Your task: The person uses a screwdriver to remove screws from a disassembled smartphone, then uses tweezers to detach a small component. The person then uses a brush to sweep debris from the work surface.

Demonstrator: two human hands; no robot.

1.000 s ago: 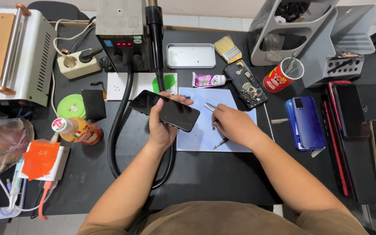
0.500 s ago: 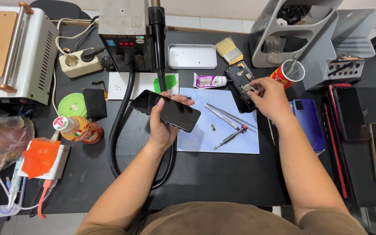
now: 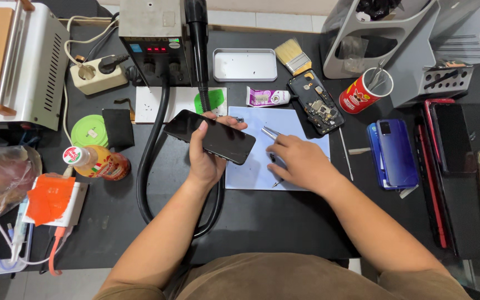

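My left hand (image 3: 205, 158) is clamped around a black smartphone (image 3: 211, 136), thumb across its dark glass and fingers curled over the far edge, holding it tilted just above the table near the left edge of the light blue work mat (image 3: 251, 172). My right hand (image 3: 301, 162) rests palm down on that mat, fingers loosely together over a small screwdriver (image 3: 276, 182) whose tip pokes out under my palm; I cannot tell whether I actually grip it. A pair of metal tweezers (image 3: 270, 132) lies on the mat just beyond my right fingertips. Farther off sits an opened phone (image 3: 316, 101) with its inner parts showing, a small glue tube (image 3: 266, 98) to its left, a brush (image 3: 294, 56) and a shallow metal tray (image 3: 245, 64) beyond. The hot-air station (image 3: 152, 34) stands at the far left of centre, its black hose (image 3: 151, 150) looping down past my left wrist. A blue phone (image 3: 394, 153) lies to the right of the mat, and a red can (image 3: 366, 91) holding tools stands far right. On the left are a green tape roll (image 3: 87, 130) and a small bottle (image 3: 96, 163).
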